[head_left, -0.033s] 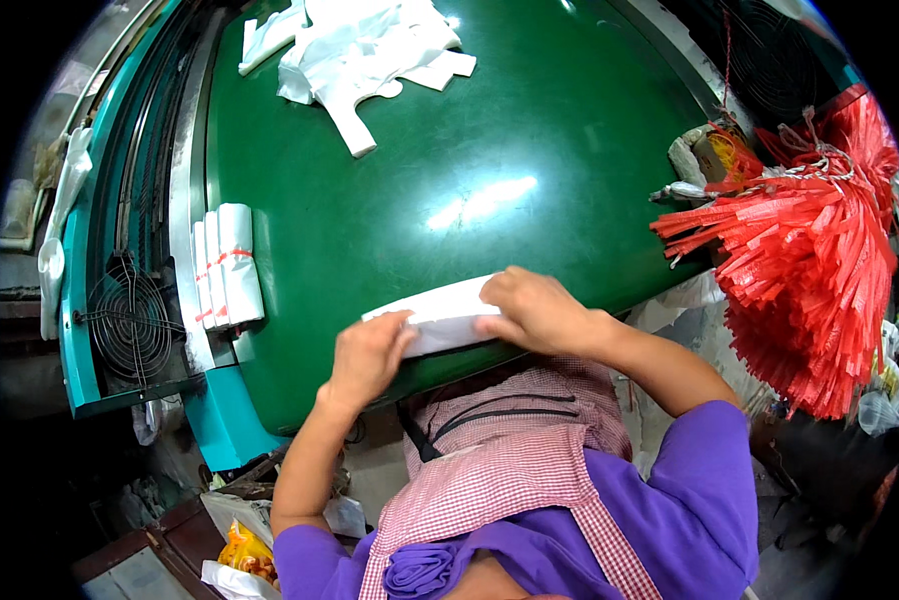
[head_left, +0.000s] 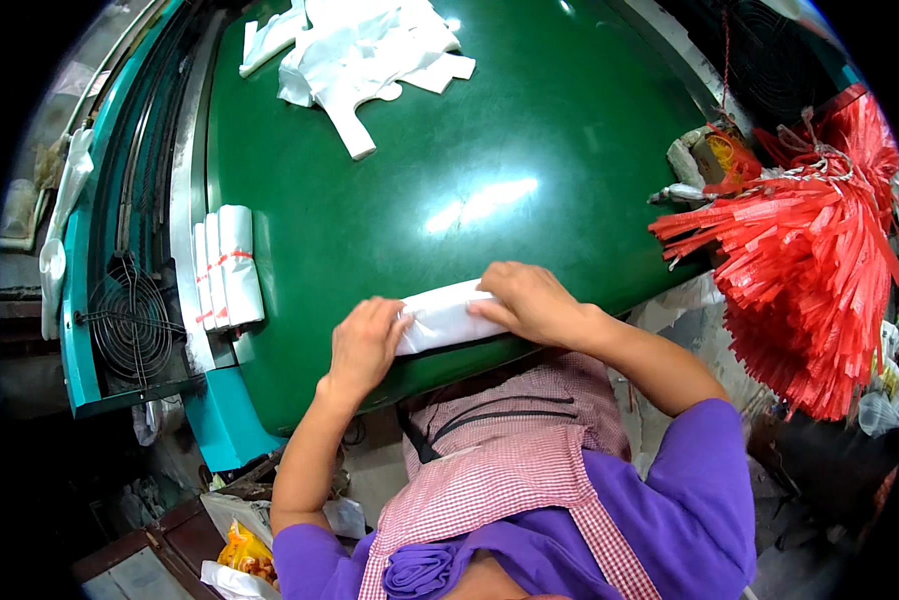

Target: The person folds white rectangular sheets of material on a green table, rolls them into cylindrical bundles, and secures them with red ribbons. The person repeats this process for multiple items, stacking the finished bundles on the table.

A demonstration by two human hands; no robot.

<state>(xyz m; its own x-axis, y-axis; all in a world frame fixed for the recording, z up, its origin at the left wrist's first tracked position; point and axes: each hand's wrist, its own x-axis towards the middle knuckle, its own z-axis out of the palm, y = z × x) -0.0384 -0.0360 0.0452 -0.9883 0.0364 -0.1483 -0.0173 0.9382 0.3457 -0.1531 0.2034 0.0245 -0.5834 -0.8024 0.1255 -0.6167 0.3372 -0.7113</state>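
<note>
A folded bundle of white plastic bags (head_left: 439, 317) lies along the near edge of the green table (head_left: 559, 160). My left hand (head_left: 366, 340) grips its left end, with fingers bent over the top. At the other end, my right hand (head_left: 529, 300) pinches the bundle between thumb and fingers. Several finished-looking white bundles (head_left: 235, 265) stand side by side at the table's left edge, bound with thin red ties. Farther off, a loose heap of white plastic bags and scraps (head_left: 369, 55) lies spread on the green surface.
A large bunch of red plastic strips (head_left: 804, 270) hangs at the right, beside the table corner. On the left runs a teal machine frame (head_left: 224, 415) with a round wire fan guard (head_left: 132, 322). A yellow bag (head_left: 247, 550) sits low at the left.
Both hands have shifted slightly away from me. The bundle looks narrower and more tightly rolled, and its left end is now covered by my left hand.
</note>
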